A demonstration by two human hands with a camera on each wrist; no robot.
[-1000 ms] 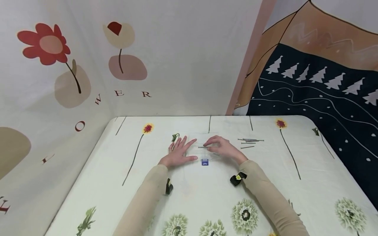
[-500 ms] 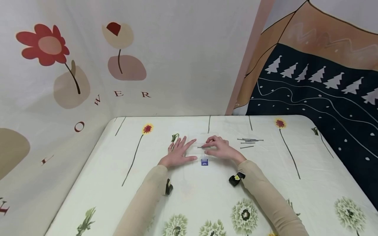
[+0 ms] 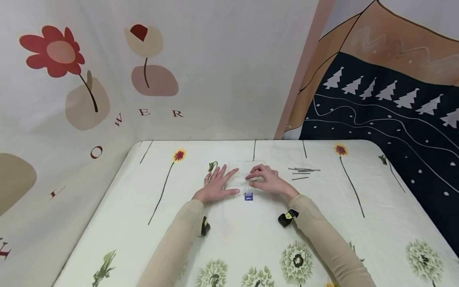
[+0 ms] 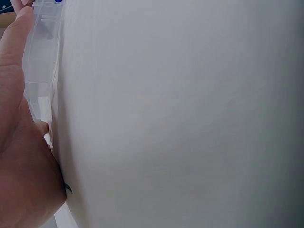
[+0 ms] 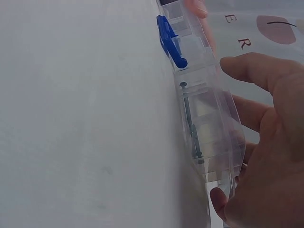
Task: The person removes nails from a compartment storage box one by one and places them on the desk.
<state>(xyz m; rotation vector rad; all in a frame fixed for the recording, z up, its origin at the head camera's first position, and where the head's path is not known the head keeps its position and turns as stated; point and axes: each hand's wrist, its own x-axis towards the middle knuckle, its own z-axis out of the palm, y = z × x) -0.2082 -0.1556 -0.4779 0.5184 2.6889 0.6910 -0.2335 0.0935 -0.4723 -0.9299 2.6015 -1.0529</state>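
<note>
The left fingers [image 4: 11, 45] lie alongside a clear plastic box [image 4: 42, 64] on white cloth [image 4: 166, 114].

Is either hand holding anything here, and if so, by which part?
The left hand holds nothing, its fingers spread at the clear box. For the right hand, it cannot be told: nothing shows in its grip, but the box partly hides its fingers.

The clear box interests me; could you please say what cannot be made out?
Right wrist: how many nails lie in the clear box, too blurred through its plastic.
Left wrist: most of the blue latch, cut off by the top edge.
Head: the box's right part, hidden behind the right hand.
</note>
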